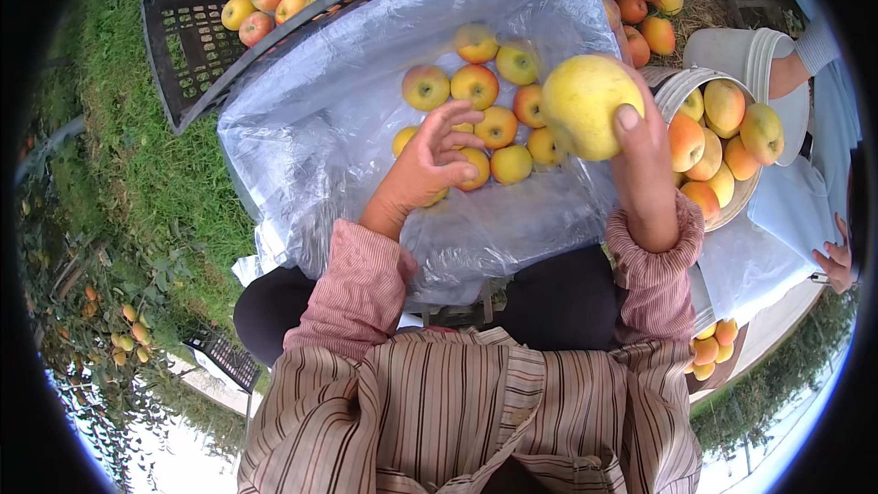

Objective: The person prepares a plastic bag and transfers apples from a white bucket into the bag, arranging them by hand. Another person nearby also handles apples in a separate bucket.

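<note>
A large yellow apple is in my right hand, the thumb pressed on its near side, held up over the right part of a crate lined with clear plastic film. My left hand hovers above the same crate, fingers spread and curled, with nothing in it. Under and beyond it, several red-yellow apples lie together on the film at the crate's bottom. My left fingers hide some of them. The crate sits in front of my knees.
Black perforated crates of apples stand beyond the lined one. At right, a tipped white bucket spills over with apples. Another person's arm reaches into a second bucket. Grass and a fruiting tree are at left.
</note>
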The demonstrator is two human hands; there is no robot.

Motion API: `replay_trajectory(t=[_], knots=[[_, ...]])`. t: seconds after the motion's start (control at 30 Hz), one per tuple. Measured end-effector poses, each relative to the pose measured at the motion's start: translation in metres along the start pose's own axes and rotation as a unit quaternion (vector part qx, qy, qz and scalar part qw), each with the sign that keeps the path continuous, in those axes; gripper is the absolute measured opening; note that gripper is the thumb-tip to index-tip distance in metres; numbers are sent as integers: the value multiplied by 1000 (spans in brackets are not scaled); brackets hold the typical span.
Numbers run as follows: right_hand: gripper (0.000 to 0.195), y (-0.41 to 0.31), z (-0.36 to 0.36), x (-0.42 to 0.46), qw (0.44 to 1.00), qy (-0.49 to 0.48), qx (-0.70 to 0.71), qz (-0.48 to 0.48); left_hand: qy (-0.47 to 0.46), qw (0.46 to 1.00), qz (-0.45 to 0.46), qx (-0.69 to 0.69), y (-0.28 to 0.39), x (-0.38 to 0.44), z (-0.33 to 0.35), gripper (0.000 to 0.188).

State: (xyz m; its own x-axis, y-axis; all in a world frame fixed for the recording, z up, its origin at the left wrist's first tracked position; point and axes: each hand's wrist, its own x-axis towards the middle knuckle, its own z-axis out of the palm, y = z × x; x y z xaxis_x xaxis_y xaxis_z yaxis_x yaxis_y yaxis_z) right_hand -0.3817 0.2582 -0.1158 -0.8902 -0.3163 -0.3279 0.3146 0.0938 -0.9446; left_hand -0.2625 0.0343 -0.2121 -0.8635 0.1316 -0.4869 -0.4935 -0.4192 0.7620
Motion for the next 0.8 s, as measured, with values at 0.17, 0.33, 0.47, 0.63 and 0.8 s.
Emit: replay_trajectory(t=[0.17, 0.33, 0.47, 0.63, 0.8], knots=[[65, 43, 38, 1, 965, -202, -159, 48, 119, 975, 129, 139, 4, 4, 24, 88], [56, 25, 14, -5, 971, -148, -186, 17, 315, 899, -1, 305, -51, 13, -64, 68], [46, 28, -4, -26, 987, -102, -120, 21, 294, 854, -17, 428, -61, 33, -111, 54], [42, 27, -22, -48, 993, -58, -103, 14, 186, 855, -114, 470, -103, 40, -163, 62], [31, 1, -74, -74, 938, 136, -309, -80, 124, 883, -147, 427, -110, 35, -184, 75]])
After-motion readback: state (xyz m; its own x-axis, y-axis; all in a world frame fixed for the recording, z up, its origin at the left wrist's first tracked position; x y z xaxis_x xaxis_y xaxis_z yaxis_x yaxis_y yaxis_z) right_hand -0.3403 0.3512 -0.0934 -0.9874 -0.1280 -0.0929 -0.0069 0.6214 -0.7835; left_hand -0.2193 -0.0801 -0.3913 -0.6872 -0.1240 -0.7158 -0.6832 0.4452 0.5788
